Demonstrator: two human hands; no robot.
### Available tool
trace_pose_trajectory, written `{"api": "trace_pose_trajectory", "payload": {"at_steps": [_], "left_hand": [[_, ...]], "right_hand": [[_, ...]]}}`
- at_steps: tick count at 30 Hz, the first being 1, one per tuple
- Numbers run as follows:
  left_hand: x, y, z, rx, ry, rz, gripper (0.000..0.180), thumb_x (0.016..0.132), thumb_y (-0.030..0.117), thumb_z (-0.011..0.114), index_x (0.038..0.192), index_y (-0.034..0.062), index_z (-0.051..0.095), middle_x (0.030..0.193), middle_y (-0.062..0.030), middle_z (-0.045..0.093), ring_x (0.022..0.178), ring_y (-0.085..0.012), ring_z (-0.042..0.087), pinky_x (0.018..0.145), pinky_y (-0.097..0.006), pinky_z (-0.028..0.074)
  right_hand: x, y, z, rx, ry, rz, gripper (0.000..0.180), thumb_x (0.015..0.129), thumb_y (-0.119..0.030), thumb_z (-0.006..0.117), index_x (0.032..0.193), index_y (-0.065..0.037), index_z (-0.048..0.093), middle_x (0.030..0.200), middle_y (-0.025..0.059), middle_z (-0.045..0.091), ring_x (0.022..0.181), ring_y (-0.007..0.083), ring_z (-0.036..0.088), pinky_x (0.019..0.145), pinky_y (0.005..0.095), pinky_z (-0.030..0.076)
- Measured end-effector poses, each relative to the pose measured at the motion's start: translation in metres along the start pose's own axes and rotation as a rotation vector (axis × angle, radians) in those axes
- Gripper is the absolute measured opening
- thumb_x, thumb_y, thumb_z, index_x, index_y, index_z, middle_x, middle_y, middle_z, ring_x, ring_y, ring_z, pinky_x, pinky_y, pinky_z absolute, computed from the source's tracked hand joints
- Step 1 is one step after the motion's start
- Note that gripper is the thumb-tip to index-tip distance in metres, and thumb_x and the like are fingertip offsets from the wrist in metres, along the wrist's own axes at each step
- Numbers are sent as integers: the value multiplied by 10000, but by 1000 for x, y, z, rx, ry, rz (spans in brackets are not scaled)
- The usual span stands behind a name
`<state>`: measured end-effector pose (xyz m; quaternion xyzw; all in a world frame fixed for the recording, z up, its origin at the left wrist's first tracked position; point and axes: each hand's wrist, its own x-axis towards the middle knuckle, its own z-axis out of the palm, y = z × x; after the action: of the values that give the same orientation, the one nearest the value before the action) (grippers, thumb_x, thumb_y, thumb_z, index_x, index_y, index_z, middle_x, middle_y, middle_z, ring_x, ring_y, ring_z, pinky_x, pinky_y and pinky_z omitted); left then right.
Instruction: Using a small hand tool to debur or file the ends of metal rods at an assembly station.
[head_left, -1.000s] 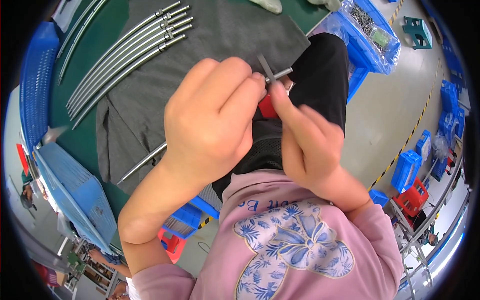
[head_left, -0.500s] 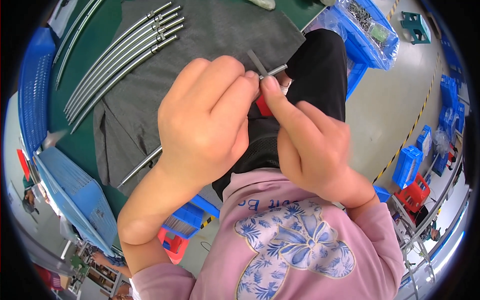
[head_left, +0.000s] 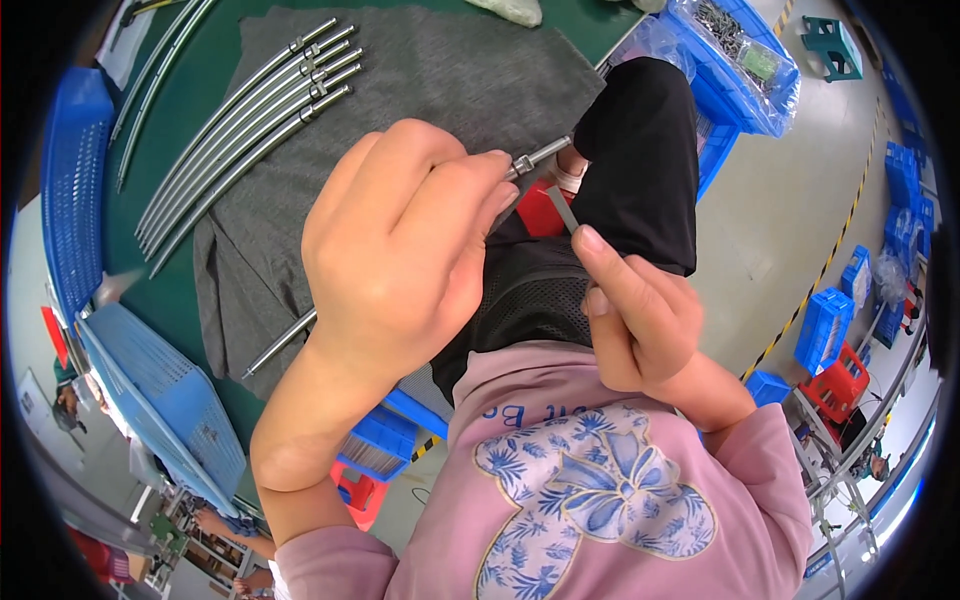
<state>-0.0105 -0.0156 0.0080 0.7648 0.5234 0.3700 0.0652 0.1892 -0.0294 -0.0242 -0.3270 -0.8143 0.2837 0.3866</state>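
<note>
My left hand (head_left: 385,255) is closed round a thin silver metal rod (head_left: 545,153), whose collared tip sticks out past the fingers. The rod's other end comes out under my wrist, over the grey cloth. Between finger and thumb, my right hand (head_left: 650,325) pinches a narrow flat grey metal strip (head_left: 562,208); the hand hides its lower end. Strip and rod tip are apart, with the strip nearer my body. Several similar slightly bent-looking rods (head_left: 235,135) lie side by side on the cloth (head_left: 430,75), their collared ends pointing away from me.
A green tabletop (head_left: 215,345) carries the cloth. On the left stand a light blue perforated basket (head_left: 165,385) and a darker blue one (head_left: 75,190). At the upper right, a blue bin (head_left: 720,60) holds many small metal parts. A red stool (head_left: 840,380) stands on the floor.
My right hand has drawn the strip away from the rod, down and to the right; before, the two crossed. More of the rod's collared tip shows. My left hand keeps its hold.
</note>
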Motion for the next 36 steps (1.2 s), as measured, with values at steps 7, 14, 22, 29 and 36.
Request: {"api": "trace_pose_trajectory", "payload": {"at_steps": [7, 14, 22, 29, 36], "left_hand": [[1, 1, -4, -10, -33, -27, 188, 649, -57, 720, 807, 7, 641, 712, -90, 564, 587, -193, 540, 502, -269, 415], [0, -1, 3, -26, 22, -19, 213, 591, -13, 706, 775, 38, 612, 699, -59, 511, 592, -228, 504, 509, -323, 406], [1, -1, 3, 4, 19, 26, 212, 597, -32, 695, 789, 16, 619, 716, -76, 535, 599, -227, 518, 511, -311, 418], [1, 1, 3, 37, 13, 37, 207, 603, -32, 711, 787, -2, 622, 720, -98, 553, 602, -242, 535, 513, -310, 425], [1, 4, 2, 40, -12, 9, 211, 600, -33, 708, 790, 0, 624, 723, -98, 553, 608, -247, 535, 516, -312, 425]], "right_hand": [[7, -1, 4, -21, 23, 39, 589, 594, 114, 542, 1175, 30, 587, 566, 31, 351, 417, 131, 360, 378, 250, 308], [12, -3, 4, 51, -29, 74, 518, 677, 115, 517, 1190, 54, 560, 588, 49, 386, 441, 135, 367, 405, 253, 316], [19, 8, 24, 27, 85, 6, 568, 629, 86, 551, 1188, -1, 590, 564, 32, 301, 403, 143, 338, 370, 258, 306], [18, 17, 34, -50, 120, -37, 587, 603, 70, 549, 1185, 9, 590, 568, 32, 297, 392, 155, 327, 377, 271, 317], [15, 22, 37, -69, 154, -92, 579, 581, 74, 541, 1153, 15, 607, 560, 30, 315, 383, 144, 330, 369, 263, 300]]}}
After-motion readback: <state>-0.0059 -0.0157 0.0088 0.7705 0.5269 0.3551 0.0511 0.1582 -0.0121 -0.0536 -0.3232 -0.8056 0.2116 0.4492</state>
